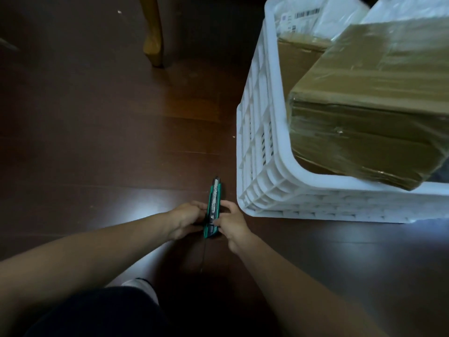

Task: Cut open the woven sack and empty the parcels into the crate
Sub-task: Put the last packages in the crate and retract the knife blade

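green knife (213,207) seemingly between both grips (187,218) (230,223)

White plastic crate (261,147) at frame right holds a brown taped cardboard box (369,105); green utility knife (213,205) lower centre, just left of it.

Dark wooden floor (97,142), pale wooden leg (151,32), perhaps a chair's

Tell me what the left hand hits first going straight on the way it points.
The left hand meets the utility knife it holds, then the right hand; beyond, probably the crate corner, depth unclear.
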